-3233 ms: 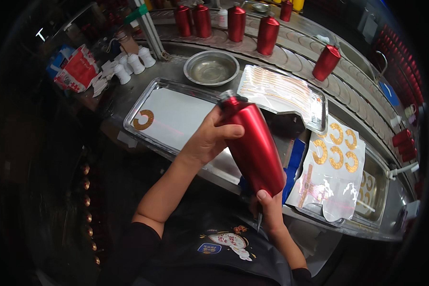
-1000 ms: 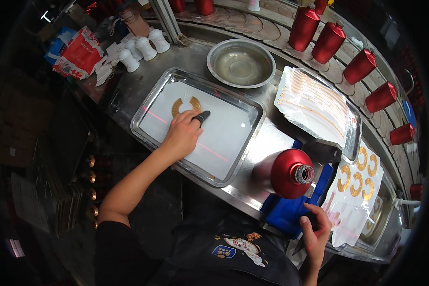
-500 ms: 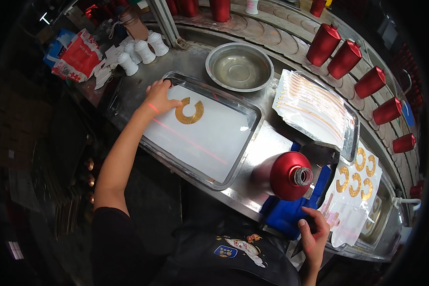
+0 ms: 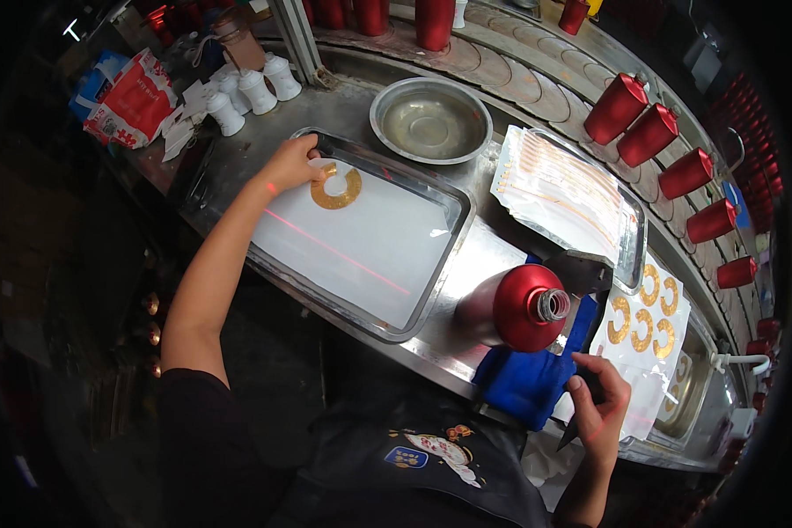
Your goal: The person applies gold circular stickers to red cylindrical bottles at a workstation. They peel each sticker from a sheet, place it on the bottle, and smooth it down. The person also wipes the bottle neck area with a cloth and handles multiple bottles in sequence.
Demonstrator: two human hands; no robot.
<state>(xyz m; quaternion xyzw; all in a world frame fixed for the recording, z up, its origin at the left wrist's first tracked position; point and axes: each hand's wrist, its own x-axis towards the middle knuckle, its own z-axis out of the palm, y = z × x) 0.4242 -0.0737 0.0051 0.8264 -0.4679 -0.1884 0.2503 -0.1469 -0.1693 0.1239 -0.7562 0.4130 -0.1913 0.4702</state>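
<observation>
My left hand [image 4: 295, 165] reaches over the far-left corner of a metal tray [image 4: 433, 297] with a white sheet in it. Its thumb is on the end of a gold C-shaped decal [image 4: 350, 195], and the curled fingers hide part of the grip. My right hand [image 4: 605, 403] is at the near right, thumb and index finger apart, the other fingers curled. A dark, thin, pointed piece [image 4: 570, 430] sticks out below its palm, mostly hidden. Close by, a red bottle [image 4: 515, 310] with a bare threaded neck lies tilted on a stand with blue cloth [image 4: 521, 387].
A metal basin of water [image 4: 380, 123] stands behind the tray. Stacked decal sheets [image 4: 561, 189] lie to its right, and a sheet of gold decals [image 4: 629, 361] beyond my right hand. Red bottles [image 4: 649, 135] line a curved conveyor [image 4: 554, 110]. White bottles [image 4: 257, 91] stand far left.
The decal has slid slightly toward the tray's far edge with my left thumb. My right hand has moved up and right, the dark piece moving with it. The whole view has shifted a little.
</observation>
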